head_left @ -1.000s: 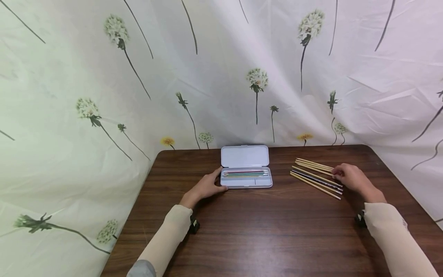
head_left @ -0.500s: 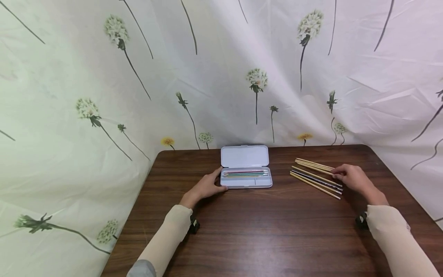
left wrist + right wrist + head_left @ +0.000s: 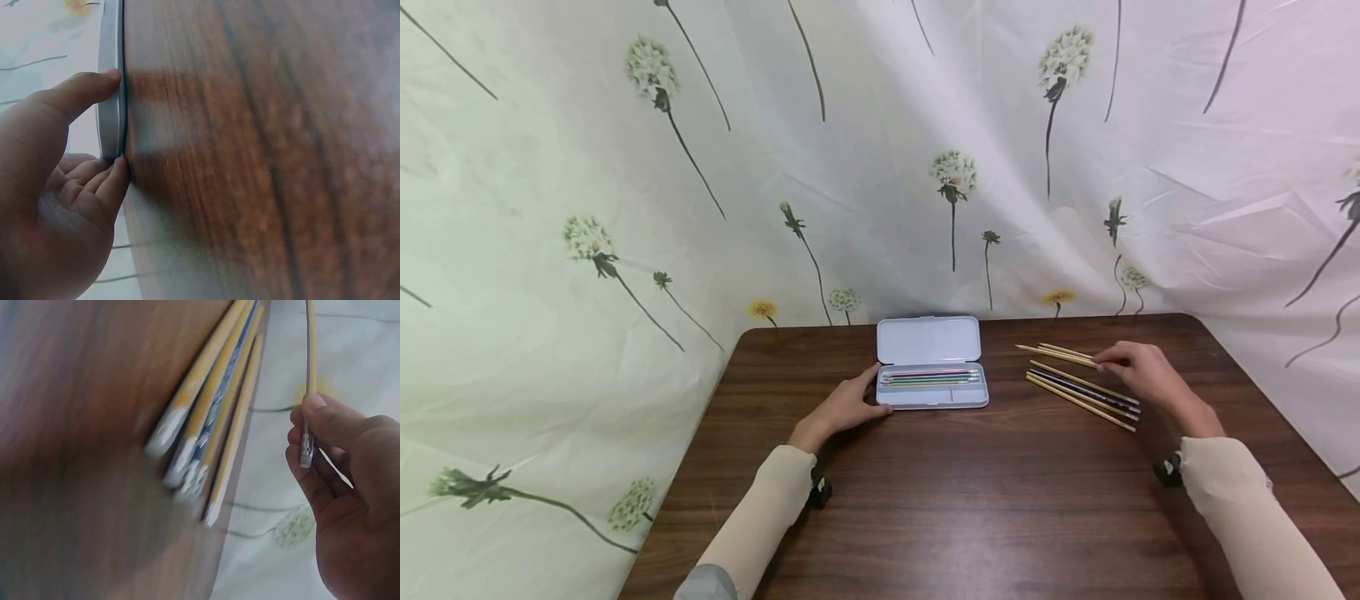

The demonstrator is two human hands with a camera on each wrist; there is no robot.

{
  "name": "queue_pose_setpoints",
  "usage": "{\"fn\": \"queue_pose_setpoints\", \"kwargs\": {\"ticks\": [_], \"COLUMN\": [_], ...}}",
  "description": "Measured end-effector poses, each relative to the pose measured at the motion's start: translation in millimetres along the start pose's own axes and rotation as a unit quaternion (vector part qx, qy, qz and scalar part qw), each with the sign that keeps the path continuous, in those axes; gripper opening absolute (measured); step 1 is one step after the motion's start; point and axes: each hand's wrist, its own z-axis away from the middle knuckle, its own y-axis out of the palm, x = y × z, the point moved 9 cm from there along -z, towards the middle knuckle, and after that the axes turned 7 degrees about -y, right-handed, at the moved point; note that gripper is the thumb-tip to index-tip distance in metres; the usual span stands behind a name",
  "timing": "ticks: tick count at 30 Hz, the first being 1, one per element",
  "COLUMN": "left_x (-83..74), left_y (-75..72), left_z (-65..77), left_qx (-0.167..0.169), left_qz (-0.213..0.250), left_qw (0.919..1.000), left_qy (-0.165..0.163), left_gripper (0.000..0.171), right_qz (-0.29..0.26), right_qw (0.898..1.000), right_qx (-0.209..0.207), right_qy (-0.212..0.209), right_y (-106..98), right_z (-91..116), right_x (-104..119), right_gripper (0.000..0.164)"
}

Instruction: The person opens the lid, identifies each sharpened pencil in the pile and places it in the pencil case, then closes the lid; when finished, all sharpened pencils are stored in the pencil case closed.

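An open white pencil case point(image 3: 928, 396) lies near the table's back edge, its lid point(image 3: 928, 340) folded back. Several coloured pencils point(image 3: 928, 377) fill its rear compartment. My left hand point(image 3: 844, 406) holds the case's left end; in the left wrist view the thumb presses its front wall point(image 3: 110, 125) and the fingers reach round the end. My right hand point(image 3: 1146, 375) pinches a yellow pencil point(image 3: 311, 350) between thumb and fingers, close to its eraser end. Below that hand, several more pencils point(image 3: 1071, 402), mostly yellow and one dark patterned, lie slanted side by side.
The brown wood-grain table point(image 3: 970, 492) runs back to a white flower-printed curtain point(image 3: 880, 167), which also hangs along the left and right sides. Other yellow pencils point(image 3: 1060, 347) lie at the back right, behind the slanted group.
My right hand has shifted left and slightly up, and the pencil in it now juts out left beyond the others. My left hand has stayed on the case.
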Motion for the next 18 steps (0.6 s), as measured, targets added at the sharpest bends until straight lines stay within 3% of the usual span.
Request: {"fn": "queue_pose_setpoints", "kwargs": {"ticks": [18], "left_x": [-1.1], "left_y": [0.0], "left_z": [-0.2], "left_qx": [0.000], "left_qz": [-0.005], "left_qw": [1.0000], "left_qy": [-0.002], "left_gripper": [0.094], "right_qz": [-0.076], "right_qw": [0.996], "right_qx": [0.017], "right_qy": [-0.049], "right_y": [40], "right_z": [-68], "right_x": [62], "right_gripper": [0.015]}}
